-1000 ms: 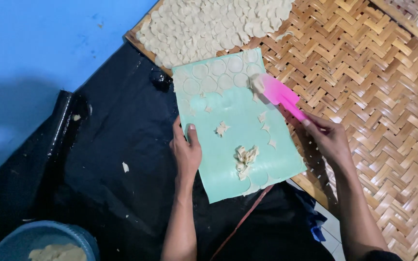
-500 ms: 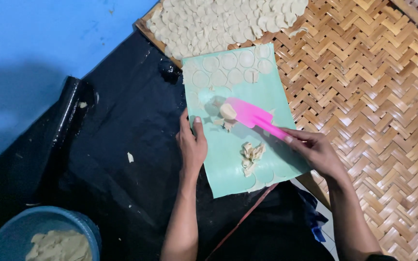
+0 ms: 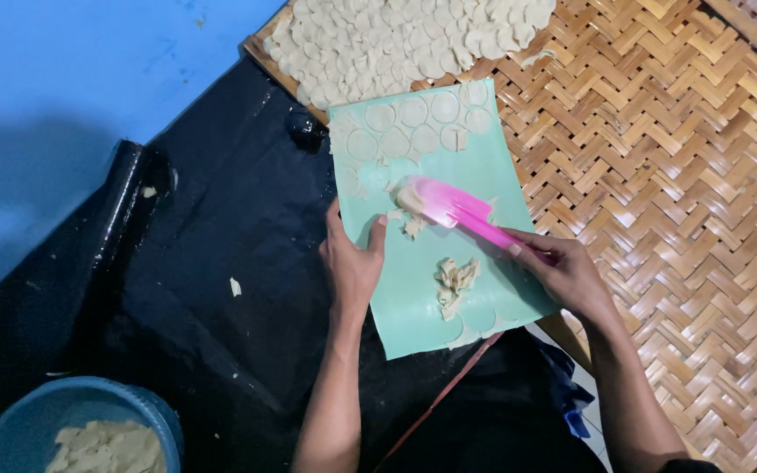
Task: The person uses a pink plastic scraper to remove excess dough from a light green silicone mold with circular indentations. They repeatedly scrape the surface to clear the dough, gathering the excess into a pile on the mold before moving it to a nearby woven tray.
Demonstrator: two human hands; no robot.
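Now right hand (image 3: 571,276) fingers gripping pink spatula (image 3: 453,208), left hand (image 3: 352,263) fingers spread flat on green mat (image 3: 484,166)

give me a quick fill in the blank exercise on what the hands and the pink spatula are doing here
1. The right hand holds a spatula coloured ____.
2. The left hand presses on the left edge of a ____ sheet.
3. Round dough discs lie at the sheet's ____ end.
4. The sheet partly rests on a woven ____ tray.

Missing words: pink; green; far; bamboo
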